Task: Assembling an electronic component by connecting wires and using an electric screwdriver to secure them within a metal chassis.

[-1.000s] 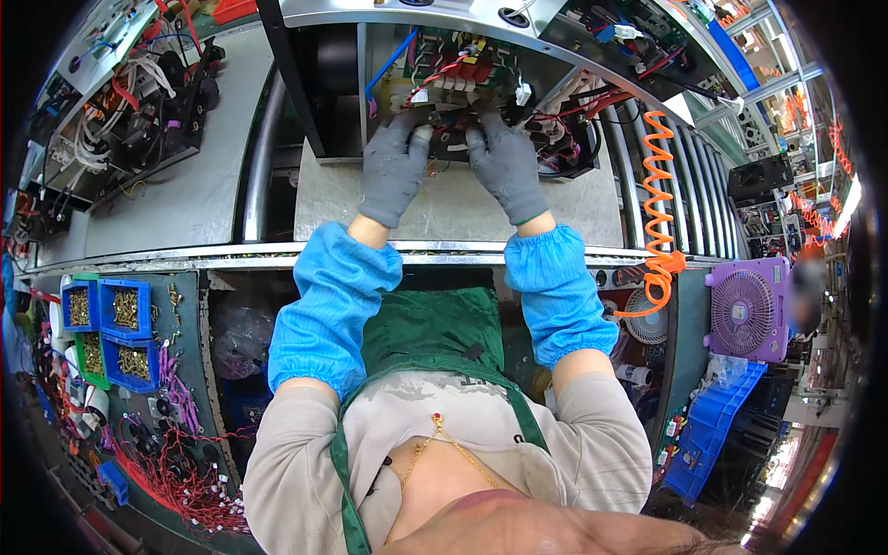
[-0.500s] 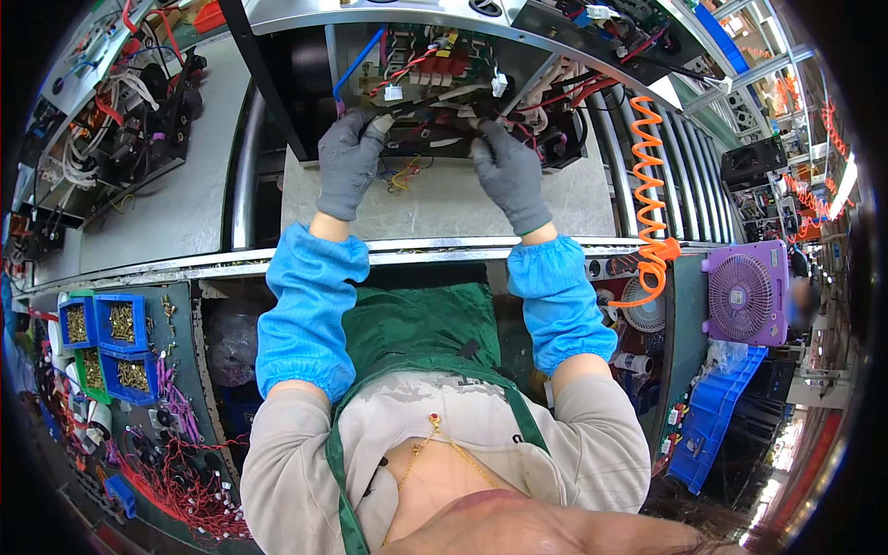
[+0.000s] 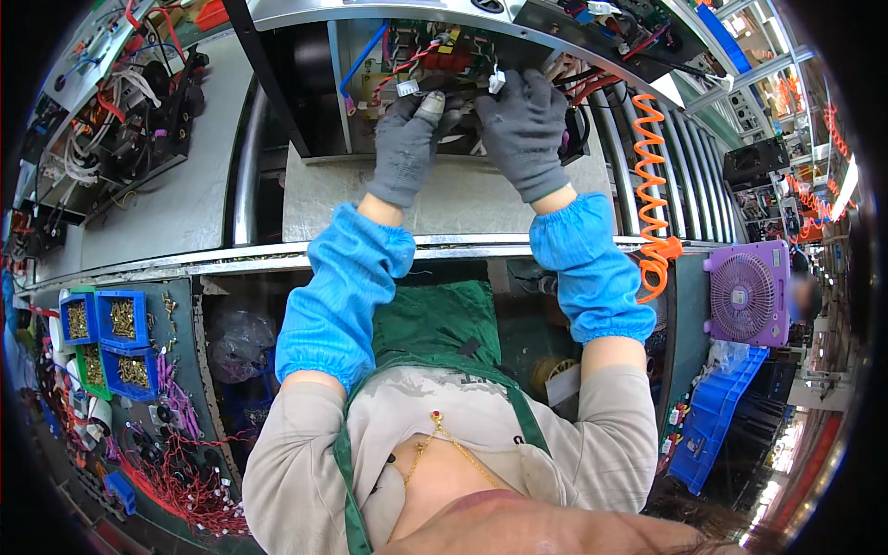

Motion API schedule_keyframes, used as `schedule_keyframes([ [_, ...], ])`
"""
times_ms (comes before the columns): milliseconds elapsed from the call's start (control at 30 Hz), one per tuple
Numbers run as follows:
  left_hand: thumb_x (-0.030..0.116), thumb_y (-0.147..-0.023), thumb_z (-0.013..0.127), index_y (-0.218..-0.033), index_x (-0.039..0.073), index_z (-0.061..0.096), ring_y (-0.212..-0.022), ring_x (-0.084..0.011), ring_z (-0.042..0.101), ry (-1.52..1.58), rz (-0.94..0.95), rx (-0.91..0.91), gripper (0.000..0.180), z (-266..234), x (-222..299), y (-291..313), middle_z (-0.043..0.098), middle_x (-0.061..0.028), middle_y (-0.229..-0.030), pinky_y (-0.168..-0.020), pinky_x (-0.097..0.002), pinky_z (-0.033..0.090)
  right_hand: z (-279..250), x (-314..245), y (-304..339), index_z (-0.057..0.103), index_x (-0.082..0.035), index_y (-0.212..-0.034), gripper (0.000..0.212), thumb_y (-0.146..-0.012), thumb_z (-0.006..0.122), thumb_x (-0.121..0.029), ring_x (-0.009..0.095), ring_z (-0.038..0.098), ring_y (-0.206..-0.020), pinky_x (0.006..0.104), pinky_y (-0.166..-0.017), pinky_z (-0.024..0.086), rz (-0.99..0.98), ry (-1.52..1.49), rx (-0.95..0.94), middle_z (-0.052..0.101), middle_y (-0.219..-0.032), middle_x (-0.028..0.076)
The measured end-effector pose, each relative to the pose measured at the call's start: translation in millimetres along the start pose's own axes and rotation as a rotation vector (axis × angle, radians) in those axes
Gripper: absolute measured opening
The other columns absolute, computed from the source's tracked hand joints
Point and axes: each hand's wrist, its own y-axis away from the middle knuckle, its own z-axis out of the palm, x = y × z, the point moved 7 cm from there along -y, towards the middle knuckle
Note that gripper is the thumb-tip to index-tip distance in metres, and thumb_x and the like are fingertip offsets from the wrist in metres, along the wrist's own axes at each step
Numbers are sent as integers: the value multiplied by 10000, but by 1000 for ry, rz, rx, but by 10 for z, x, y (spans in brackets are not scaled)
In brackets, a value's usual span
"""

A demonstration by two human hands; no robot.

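An open metal chassis (image 3: 319, 139) stands in front of me, with a green circuit board (image 3: 467, 46), red-and-white twisted wires and white plugs inside. My left hand (image 3: 409, 143), in a grey glove, reaches into its near part, thumb and fingers closed together; what they hold is hidden. Close by on the right, my right hand (image 3: 523, 134), gloved too, is bent down among the wires with its fingertips out of sight. A white connector (image 3: 497, 81) shows between the hands, and another white plug (image 3: 408, 88) sits just above my left hand. A blue cable (image 3: 363, 62) runs down at the left.
The chassis rests on a grey board (image 3: 453, 208) over a roller conveyor (image 3: 680, 176). An orange coiled hose (image 3: 652, 185) hangs at the right, near a purple fan (image 3: 743, 294). Blue bins of screws (image 3: 129, 370) and red wire bundles (image 3: 185, 495) lie at the left.
Both hands have moved to the right, the left one closer to the right. My right hand has turned its back upward and reaches farther in. The yellow wires at the front edge are now out of sight.
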Motion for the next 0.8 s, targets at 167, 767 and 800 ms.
schedule_keyframes([
  [167, 181, -945, 543, -1170, 51, 492, -882, -205, 657, 89, 92, -16, 265, -142, 4, 3, 612, -133, -1034, -690, -258, 566, 82, 49, -99, 549, -72, -1164, 444, -746, 573, -221, 269, 482, -1145, 547, -982, 356, -33, -26, 36, 544, -1244, 80],
  [767, 176, -872, 603, -1021, 88, 616, -899, -269, 636, -1013, 649, -582, 174, 452, 534, 221, 628, -100, -1052, -747, -333, 519, 428, 180, 73, 674, -65, -984, 317, -773, 551, -267, 254, 498, -1143, 481, -1012, 312, -115, 115, -272, 574, -1186, 131],
  [800, 172, -873, 590, -1016, 103, 617, -881, -290, 624, -1195, 665, -491, 161, 341, 584, 147, 629, -99, -1023, -733, -355, 520, 419, 199, 54, 679, -68, -968, 304, -768, 554, -259, 264, 502, -1135, 467, -1011, 316, -83, 73, -180, 565, -1198, 134],
])
